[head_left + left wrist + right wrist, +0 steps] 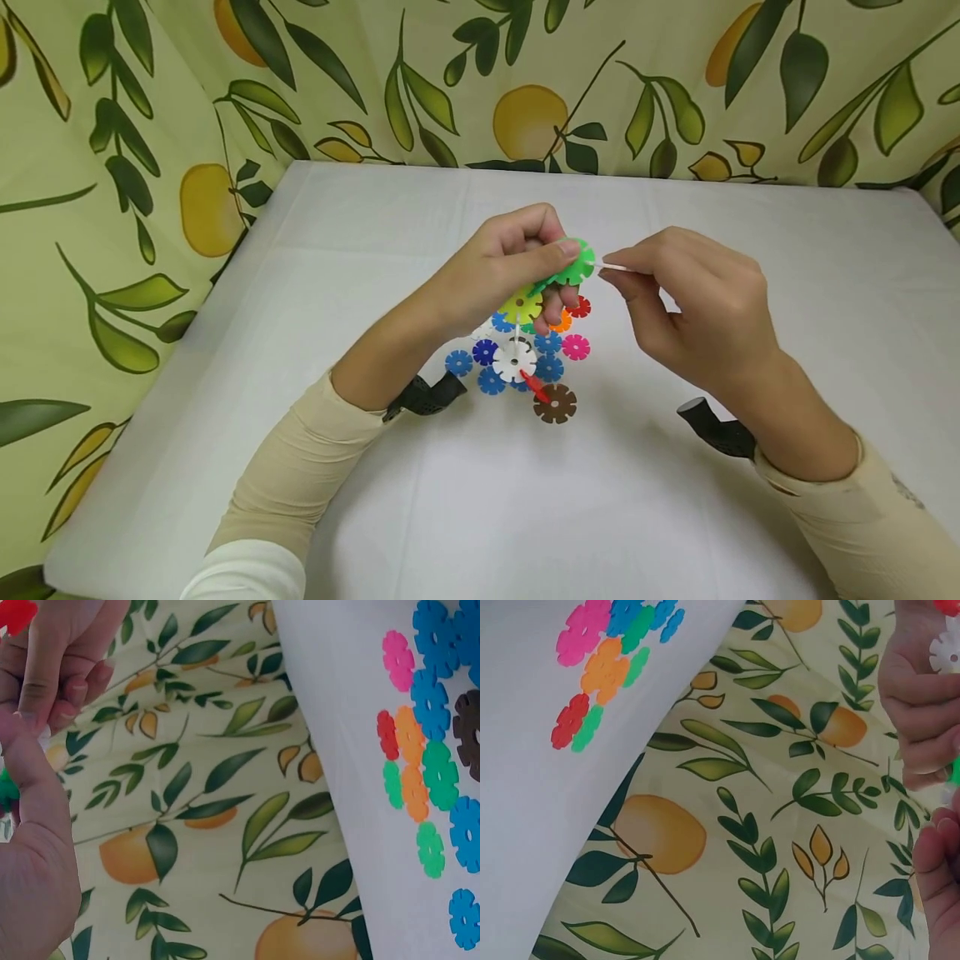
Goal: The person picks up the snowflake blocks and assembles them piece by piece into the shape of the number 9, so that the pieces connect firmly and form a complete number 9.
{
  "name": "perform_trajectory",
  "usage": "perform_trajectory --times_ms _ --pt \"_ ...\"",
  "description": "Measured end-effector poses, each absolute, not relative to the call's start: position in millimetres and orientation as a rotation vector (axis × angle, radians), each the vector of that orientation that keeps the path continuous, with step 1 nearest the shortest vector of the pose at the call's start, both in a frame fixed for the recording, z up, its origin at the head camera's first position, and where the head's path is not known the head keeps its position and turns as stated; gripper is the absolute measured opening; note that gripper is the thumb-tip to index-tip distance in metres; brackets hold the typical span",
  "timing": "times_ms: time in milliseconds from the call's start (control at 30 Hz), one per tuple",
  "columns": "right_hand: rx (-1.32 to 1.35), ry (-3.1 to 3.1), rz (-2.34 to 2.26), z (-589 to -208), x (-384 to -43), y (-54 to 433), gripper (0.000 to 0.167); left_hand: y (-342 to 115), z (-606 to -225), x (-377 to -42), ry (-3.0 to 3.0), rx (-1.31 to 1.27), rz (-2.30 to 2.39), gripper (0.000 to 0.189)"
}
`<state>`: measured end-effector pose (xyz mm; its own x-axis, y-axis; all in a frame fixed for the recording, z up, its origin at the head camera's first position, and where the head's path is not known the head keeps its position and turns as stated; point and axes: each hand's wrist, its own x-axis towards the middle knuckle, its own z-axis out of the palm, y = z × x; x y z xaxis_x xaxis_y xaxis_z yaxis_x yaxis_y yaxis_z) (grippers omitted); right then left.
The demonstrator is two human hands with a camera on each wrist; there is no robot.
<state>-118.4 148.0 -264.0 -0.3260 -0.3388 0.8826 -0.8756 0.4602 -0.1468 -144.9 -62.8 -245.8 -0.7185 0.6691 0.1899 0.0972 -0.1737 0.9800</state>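
My left hand (517, 262) pinches a bright green notched plastic disc (577, 265) between thumb and fingers, above the table. Below it hangs a joined chain: a yellow-green disc (521, 307), a white disc (514, 360), a red disc (535, 386) seen edge-on and a brown disc (555, 404). With thumb and forefinger, my right hand (701, 304) pinches another white disc (615, 267), edge-on, its near rim touching the green disc's edge. Whether it sits in a notch is too small to tell. Both wrist views cut the hands off at the frame edge.
Loose notched discs lie grouped on the white table (337, 250) beneath the chain, among them blue discs (459, 362), a pink disc (576, 347) and a red disc (579, 307). A fruit-patterned cloth (442, 83) hangs behind the table. Black wrist mounts (716, 427) jut from both sleeves.
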Motion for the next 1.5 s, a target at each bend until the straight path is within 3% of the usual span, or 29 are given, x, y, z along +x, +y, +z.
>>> perform_trajectory --times_ms 133,467,700,1000,1167,1267,1500 --pt "0.999 -1.845 0.821 -266.0 -117.9 143.9 0.003 -60.3 -247.9 -143.7 1.634 0.833 1.999 0.013" --pt "0.979 -1.794 0.851 -273.4 -116.8 133.2 0.011 -59.9 -252.8 -146.3 1.617 0.878 2.001 0.014" --pt "0.986 -1.835 0.865 -270.1 -116.5 136.1 0.003 -62.5 -245.3 -143.6 1.661 0.881 1.948 0.014" --pt "0.988 -1.887 1.01 -262.6 -120.4 142.6 0.02 -69.4 -237.2 -142.8 1.776 0.997 1.764 0.01" --pt "1.048 -1.964 0.985 -261.8 -119.1 143.8 0.012 -74.2 -236.6 -147.3 1.987 1.045 1.593 0.019" --pt "1.074 -1.988 0.978 -263.0 -118.4 143.3 0.023 -76.6 -234.9 -147.7 2.114 1.077 1.482 0.018" --pt "1.093 -2.221 0.955 -273.7 -125.2 145.0 0.031 -95.2 -219.2 -146.0 2.341 1.119 1.34 0.02"
